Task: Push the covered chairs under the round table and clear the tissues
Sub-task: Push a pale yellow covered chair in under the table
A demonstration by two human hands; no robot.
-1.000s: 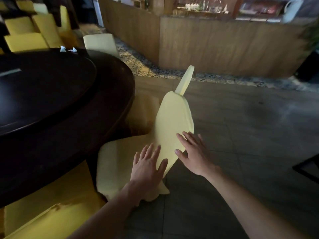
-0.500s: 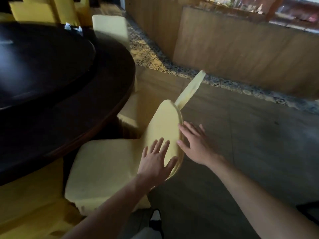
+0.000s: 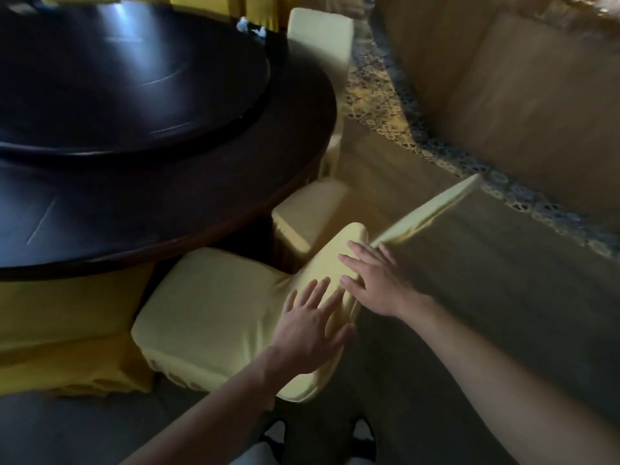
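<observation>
Both hands [image 3: 313, 325] [image 3: 377, 283] (grip open, flat) press the covered chair's [image 3: 214, 307] backrest.

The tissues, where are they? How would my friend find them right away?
Start at the big dark round table and look at the raised round tray in its middle. Follow that tray to its far edge, near the pale chair on the other side. The tissues are the small white crumpled bits there, the only white things on the dark top.
</observation>
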